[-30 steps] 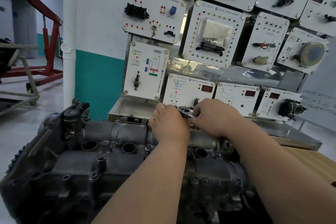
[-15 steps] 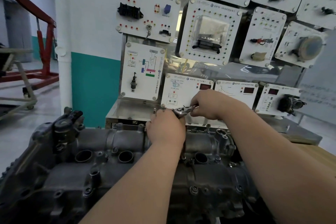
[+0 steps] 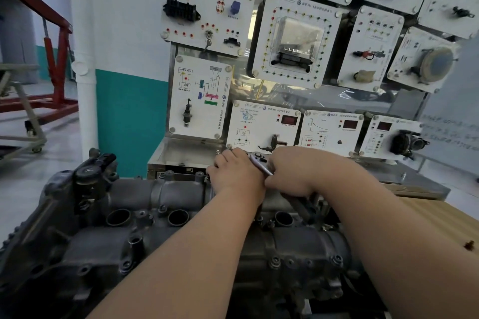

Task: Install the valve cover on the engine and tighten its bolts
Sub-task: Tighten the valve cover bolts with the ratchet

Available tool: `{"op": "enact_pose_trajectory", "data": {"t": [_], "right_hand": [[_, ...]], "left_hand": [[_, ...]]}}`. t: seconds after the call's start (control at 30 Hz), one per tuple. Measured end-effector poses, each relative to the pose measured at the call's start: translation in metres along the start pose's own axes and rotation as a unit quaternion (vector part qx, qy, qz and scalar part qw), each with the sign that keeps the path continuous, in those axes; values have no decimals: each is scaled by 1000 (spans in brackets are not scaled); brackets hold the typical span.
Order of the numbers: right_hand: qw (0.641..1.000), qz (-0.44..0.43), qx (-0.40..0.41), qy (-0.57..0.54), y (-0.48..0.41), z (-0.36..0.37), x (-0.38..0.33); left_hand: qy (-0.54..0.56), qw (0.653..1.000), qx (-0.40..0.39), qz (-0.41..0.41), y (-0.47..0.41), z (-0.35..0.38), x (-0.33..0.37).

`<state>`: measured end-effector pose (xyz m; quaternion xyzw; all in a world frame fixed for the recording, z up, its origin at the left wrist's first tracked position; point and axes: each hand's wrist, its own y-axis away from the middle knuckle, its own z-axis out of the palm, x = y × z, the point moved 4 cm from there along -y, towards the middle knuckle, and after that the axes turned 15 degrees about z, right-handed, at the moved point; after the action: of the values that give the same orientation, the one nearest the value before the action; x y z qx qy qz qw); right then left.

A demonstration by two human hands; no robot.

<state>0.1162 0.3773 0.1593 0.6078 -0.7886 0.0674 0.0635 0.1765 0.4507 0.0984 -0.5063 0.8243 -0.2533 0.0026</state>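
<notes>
The grey metal valve cover [image 3: 160, 199] lies on the engine [image 3: 64, 261], filling the lower half of the view. Bolts [image 3: 274, 261] stand along its near edge. A chrome ratchet wrench [image 3: 259, 163] sits over the cover's far edge, its head up at the back. My right hand [image 3: 290, 173] grips the ratchet's handle. My left hand [image 3: 236, 173] rests just left of the ratchet head with its fingers curled down over the far edge; what it holds is hidden. The bolt under the ratchet is hidden by both hands.
White training panels [image 3: 293, 41] with sensors and displays stand right behind the engine. A steel box [image 3: 181, 153] sits below them. A wooden bench top [image 3: 438, 220] lies at right with a small bolt [image 3: 469, 245] on it. A red engine crane [image 3: 57, 59] stands far left.
My right hand has swung the ratchet handle back toward me and to the right. My left hand stays at the ratchet head. The camera has shifted slightly.
</notes>
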Motion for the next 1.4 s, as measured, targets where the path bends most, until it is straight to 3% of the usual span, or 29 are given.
{"op": "enact_pose_trajectory", "data": {"t": [0.1,0.23,0.37,0.5,0.6,0.77,0.87,1.0,1.17,1.4], "right_hand": [[999,35,-1,-5,-17,-4,22],[994,50,94,35,-57,-10,23],[988,47,128,70,-63,1,16],[989,58,116,70,-29,9,20],[995,14,94,30,-4,7,2],[997,27,61,30,-15,-2,13],[994,56,92,32,-45,-10,27],[990,20,134,49,-75,-9,11],[979,51,167,101,-52,0,13],[999,-11,33,25,6,-1,-3]], "left_hand": [[0,1000,9,-5,0,3,1],[-3,1000,31,-2,-3,5,0],[-1,999,40,-7,-3,6,-2],[-4,999,35,-6,-3,7,-2],[-6,1000,17,-1,-1,7,-3],[6,1000,25,2,-1,5,-2],[2,999,33,8,-2,7,-3],[10,999,46,10,-4,9,-4],[11,998,54,0,-3,9,-4],[9,1000,26,4,-1,7,-4]]}}
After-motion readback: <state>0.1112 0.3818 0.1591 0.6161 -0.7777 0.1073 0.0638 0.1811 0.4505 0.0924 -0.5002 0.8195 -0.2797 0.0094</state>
